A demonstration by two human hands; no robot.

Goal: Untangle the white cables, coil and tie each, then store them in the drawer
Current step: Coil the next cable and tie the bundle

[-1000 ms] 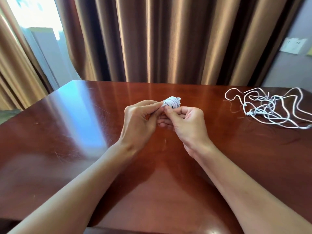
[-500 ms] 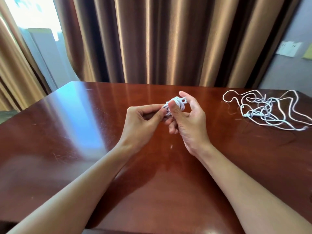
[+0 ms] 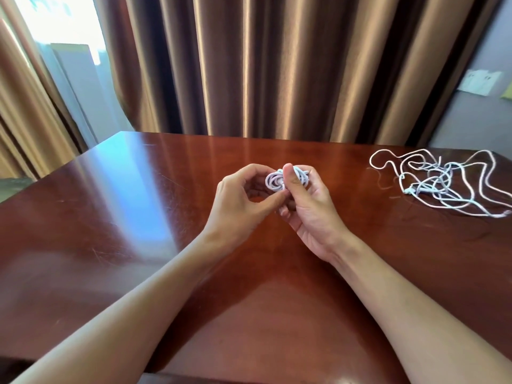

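the small white coil (image 3: 278, 180) is held up above the middle of the wooden table (image 3: 116, 223), clear of its surface. the right hand (image 3: 307, 206) grasps it, thumb pressed across the front of the loops and the fingers curled behind them. the left hand (image 3: 241, 200) sits just beside, to the left of the coil, its fingers bent round in a ring with the thumb tip reaching in under the coil; whether it actually pinches a strand cannot be told, since the right thumb covers that spot. both forearms stretch over the near half of the table. well apart from the coil, toward the table's far right corner, a loose tangle of white cables (image 3: 440, 184) lies spread flat. behind the table hang bronze curtains (image 3: 277, 65), with a bright window (image 3: 63, 29) beyond the table's left side and a wall socket (image 3: 478, 82) past its right.
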